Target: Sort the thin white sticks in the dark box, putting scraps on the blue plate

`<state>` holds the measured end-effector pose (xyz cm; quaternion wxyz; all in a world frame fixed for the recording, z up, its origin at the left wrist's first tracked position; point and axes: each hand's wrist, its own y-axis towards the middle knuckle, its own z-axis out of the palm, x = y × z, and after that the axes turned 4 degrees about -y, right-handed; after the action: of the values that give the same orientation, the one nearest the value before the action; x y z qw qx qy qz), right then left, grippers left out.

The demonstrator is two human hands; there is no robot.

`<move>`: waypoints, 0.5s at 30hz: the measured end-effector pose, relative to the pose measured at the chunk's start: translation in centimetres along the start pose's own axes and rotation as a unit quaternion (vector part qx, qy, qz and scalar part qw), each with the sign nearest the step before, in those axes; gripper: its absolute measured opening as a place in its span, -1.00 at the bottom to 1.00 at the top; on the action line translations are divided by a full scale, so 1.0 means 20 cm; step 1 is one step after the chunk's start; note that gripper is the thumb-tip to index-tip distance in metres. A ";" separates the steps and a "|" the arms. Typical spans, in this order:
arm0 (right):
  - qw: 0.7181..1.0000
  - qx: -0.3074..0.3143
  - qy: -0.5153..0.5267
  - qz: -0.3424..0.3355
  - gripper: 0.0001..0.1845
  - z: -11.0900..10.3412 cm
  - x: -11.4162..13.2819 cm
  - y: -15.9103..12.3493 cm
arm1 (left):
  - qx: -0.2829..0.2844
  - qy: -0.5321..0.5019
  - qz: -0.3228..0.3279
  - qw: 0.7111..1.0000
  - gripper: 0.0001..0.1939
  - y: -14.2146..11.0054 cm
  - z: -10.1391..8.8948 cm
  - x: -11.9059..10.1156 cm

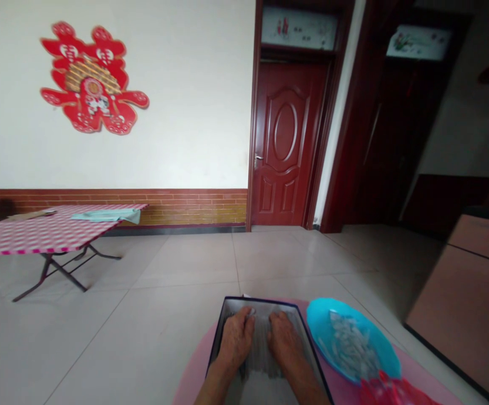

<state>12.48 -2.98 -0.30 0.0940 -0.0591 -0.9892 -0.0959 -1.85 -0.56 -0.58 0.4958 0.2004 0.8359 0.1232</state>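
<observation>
A shallow box (262, 304) with a dark rim and pale inside lies in front of me. Thin translucent packets (261, 349) stand close together in a row inside it; their exact kind is too blurred to tell. My left hand (236, 337) reaches in at the left, its fingers curled round the packets and the thumb toward the middle. Opposite it, my right hand (285, 338) is curled over the packets at the right. Both hands hide part of the row. Right of the box, a blue basin (321, 309) holds many loose pale, clear packets (354, 343).
Box and basin rest on a round pink table (200, 360). A red plastic bag (396, 391) lies at its near right. Further left stands a folding table (37, 230) with a checked cover and a pale green cloth (109, 215). A brown cabinet (467, 304) is on the right.
</observation>
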 end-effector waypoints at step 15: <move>0.992 -0.072 0.105 -0.021 -0.69 -0.14 0.08 0.02 | -0.027 -0.024 -0.022 0.999 -0.49 0.01 -0.04 -0.01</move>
<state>11.47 -2.97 2.79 0.1909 -0.0346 -0.9653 -0.1745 -2.51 -0.40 0.04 0.5238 0.1714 0.8243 0.1296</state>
